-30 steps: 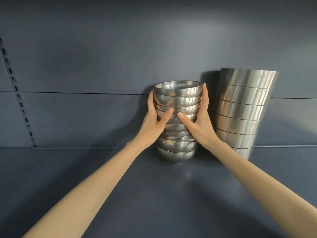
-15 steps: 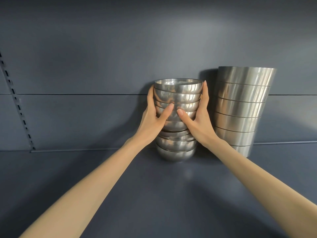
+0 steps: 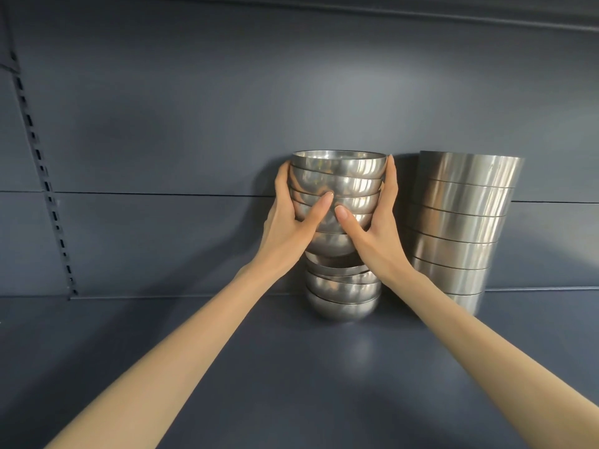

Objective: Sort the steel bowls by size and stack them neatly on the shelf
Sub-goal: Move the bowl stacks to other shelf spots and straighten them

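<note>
Head view: left hand (image 3: 291, 228) and right hand (image 3: 372, 233) curl round the upper round bowls (image 3: 340, 178), thumbs in front, likely to line them up over the lower bowls (image 3: 343, 294) on the shelf (image 3: 275, 377), just left of the tall stack (image 3: 463, 222)

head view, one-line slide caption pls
Left hand and right hand grip the upper bowls of a stack on the shelf, beside a taller stack.

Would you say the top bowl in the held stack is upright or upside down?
Upright: the top bowl has its open rim facing up, rounded side below.
</note>
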`<action>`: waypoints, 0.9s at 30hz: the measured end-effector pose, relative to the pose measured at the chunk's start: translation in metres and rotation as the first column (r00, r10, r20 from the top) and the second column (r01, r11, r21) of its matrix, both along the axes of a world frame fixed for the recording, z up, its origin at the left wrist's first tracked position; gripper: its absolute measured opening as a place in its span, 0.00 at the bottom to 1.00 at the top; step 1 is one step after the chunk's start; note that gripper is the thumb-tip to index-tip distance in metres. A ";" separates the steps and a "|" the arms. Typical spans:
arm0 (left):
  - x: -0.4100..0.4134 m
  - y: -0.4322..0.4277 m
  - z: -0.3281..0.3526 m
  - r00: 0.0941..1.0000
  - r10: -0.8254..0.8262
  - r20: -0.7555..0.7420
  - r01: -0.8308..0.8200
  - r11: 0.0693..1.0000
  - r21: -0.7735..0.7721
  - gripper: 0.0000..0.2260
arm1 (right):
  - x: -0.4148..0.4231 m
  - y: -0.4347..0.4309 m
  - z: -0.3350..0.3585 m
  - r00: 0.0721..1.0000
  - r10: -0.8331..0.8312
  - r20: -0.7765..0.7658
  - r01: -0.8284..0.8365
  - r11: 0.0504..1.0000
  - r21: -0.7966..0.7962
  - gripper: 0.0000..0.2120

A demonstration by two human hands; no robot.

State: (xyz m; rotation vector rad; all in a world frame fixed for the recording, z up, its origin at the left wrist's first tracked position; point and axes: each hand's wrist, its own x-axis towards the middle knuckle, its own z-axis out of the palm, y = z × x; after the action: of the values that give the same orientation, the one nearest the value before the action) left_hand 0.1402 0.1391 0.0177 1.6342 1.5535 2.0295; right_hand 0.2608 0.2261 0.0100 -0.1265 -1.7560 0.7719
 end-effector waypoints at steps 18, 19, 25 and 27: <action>-0.028 -0.092 0.002 0.995 0.061 -0.083 -0.064 0.997 -0.039 0.34 | -0.026 -0.101 0.000 0.999 0.013 -0.045 -0.014 1.000 -0.026 0.38; -0.029 -0.099 0.001 0.995 0.055 -0.084 -0.059 0.997 -0.043 0.34 | -0.027 -0.109 -0.002 0.999 0.005 -0.045 -0.006 0.999 -0.032 0.38; -0.034 -0.139 -0.008 0.997 0.046 -0.059 -0.050 0.997 -0.065 0.33 | -0.034 -0.153 -0.009 0.997 -0.037 -0.075 0.032 0.997 -0.075 0.34; -0.036 -0.150 -0.009 0.995 0.057 -0.076 -0.062 0.996 -0.068 0.33 | -0.037 -0.168 -0.009 0.994 -0.051 -0.095 0.041 0.994 -0.101 0.32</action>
State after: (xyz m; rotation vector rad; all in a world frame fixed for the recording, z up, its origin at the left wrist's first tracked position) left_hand 0.1043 -0.0108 0.0084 1.6745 1.6976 1.9393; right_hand 0.2239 0.0584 0.0011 -0.1919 -1.6178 0.8184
